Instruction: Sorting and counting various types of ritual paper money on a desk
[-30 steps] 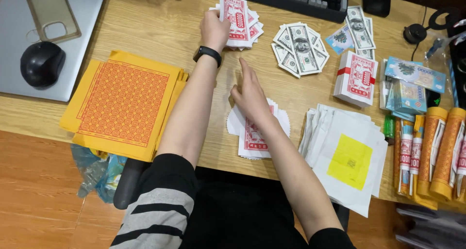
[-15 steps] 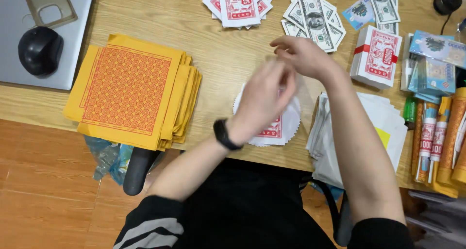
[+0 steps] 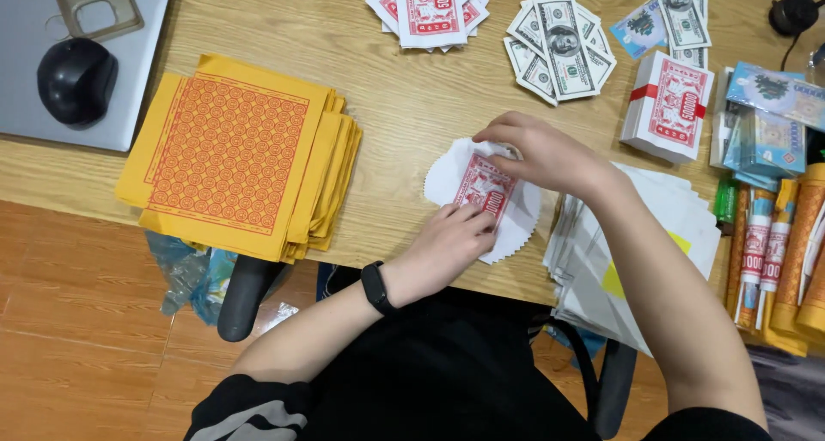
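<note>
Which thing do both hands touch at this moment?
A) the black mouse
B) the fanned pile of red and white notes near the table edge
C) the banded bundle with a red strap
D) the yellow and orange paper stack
B: the left hand and the right hand both rest on the fanned pile of red and white notes, apart from the other things.

A fanned pile of white-edged red paper notes is laid near the front edge of the wooden desk. The thick stack of yellow-orange printed paper squares is placed to its left, a stack of white paper sheets just right. Behind are set another fanned red-and-white note pile and fanned grey banknote-style papers.
</note>
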